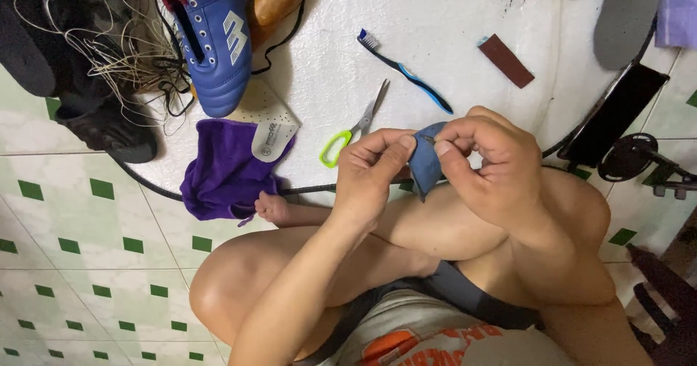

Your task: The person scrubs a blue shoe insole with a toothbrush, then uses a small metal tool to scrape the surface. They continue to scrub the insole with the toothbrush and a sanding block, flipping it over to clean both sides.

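A small dark blue patch of material (425, 164) is pinched between both of my hands above my crossed legs. My left hand (372, 170) grips its left edge with thumb and fingers. My right hand (486, 159) holds its right edge with curled fingers. Just beyond my hands, on the round white board (435, 17), lie scissors with green handles (354, 128) and a blue toothbrush (404, 70).
A blue sports shoe (216, 39) lies at the top left beside tangled thread (109, 39) and a black shoe (109, 130). A white insole (270, 123) rests on purple cloth (225, 170). A brown sandpaper strip (507, 61) and a grey insole (624, 17) lie right.
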